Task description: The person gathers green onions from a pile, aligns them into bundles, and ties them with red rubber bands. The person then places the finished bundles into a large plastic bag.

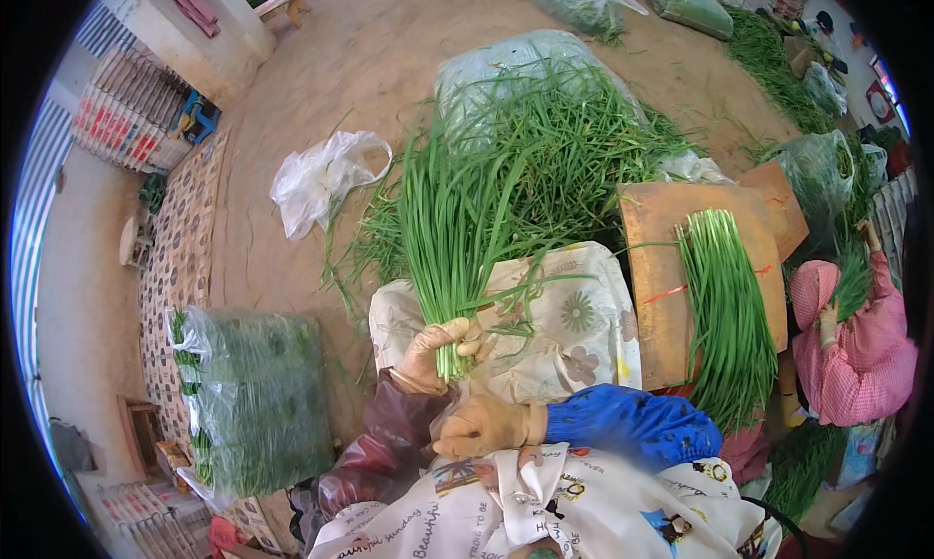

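A bunch of long green garlic chives (454, 230) stands upright in my left hand (430, 351), which wears a pale glove and grips the whitish stem ends. My right hand (481, 426), in a tan glove below a blue sleeve, lies near my left wrist with its fingers curled; whether it pinches anything cannot be told. Under the bunch is a flower-patterned cloth cover (576, 325) with loose blades on it. To the right, a sorted bundle of chives (730, 318) lies on a wooden board (657, 267), near red ties.
A heap of loose chives (569, 150) lies beyond the cloth. A white plastic bag (325, 179) and a plastic-wrapped stack of greens (255, 402) are at the left. A person in pink (854, 355) handles greens at the right. A filled bag (689, 4) lies farther off.
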### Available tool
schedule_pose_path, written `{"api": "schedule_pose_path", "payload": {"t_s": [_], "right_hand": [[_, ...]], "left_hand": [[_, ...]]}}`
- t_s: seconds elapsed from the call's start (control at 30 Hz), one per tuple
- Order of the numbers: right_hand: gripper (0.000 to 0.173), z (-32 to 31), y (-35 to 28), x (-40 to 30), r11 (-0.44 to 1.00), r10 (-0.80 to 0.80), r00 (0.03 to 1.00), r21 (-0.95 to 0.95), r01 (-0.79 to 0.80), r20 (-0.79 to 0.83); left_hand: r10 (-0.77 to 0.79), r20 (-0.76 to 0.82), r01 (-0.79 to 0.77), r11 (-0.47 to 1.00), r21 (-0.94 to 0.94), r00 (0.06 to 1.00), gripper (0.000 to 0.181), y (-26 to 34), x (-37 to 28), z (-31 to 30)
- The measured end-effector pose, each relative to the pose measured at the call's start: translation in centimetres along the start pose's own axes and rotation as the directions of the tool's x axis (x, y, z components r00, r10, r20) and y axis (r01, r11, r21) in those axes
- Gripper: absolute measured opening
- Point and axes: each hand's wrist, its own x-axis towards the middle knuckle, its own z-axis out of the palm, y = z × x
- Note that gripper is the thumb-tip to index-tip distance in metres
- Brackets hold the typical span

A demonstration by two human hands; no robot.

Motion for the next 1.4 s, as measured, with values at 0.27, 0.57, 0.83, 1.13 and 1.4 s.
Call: {"api": "schedule_pose_path", "payload": {"t_s": [0.27, 0.57, 0.83, 1.13, 1.4], "right_hand": [[0.041, -6.1, -2.4, 0.0, 0.858, 0.355, 0.799, -0.169, -0.484, -0.486], [0.033, -4.4, 1.3, 1.4, 0.78, 0.177, 0.831, -0.439, -0.445, -0.527], [0.028, -2.4, 4.2, 1.2, 0.769, 0.092, 0.857, -0.51, -0.385, -0.507], [0.016, -4.5, 3.3, 1.0, 0.746, -0.284, 0.947, -0.655, 0.119, -0.152], [0.054, -13.1, -4.9, 2.9, 0.938, 0.298, 0.796, 0.317, -0.142, -0.526]], "left_hand": [[0.094, -0.26, -0.057, 0.988, 0.145, 0.961, 0.05, 0.6, -1.8, -0.6], [0.198, -0.179, -0.184, 0.979, 0.089, 0.964, 0.029, -0.2, -1.2, -2.3], [0.151, -0.235, -0.125, 0.985, 0.12, 0.96, 0.03, -0.3, -1.4, -2.9], [0.224, -0.357, -0.047, 0.896, 0.442, 0.907, 0.033, -0.2, -3.3, -5.6], [0.149, -0.437, 0.241, 0.658, 0.713, 0.887, 0.024, -0.8, -9.0, -6.4]]}}
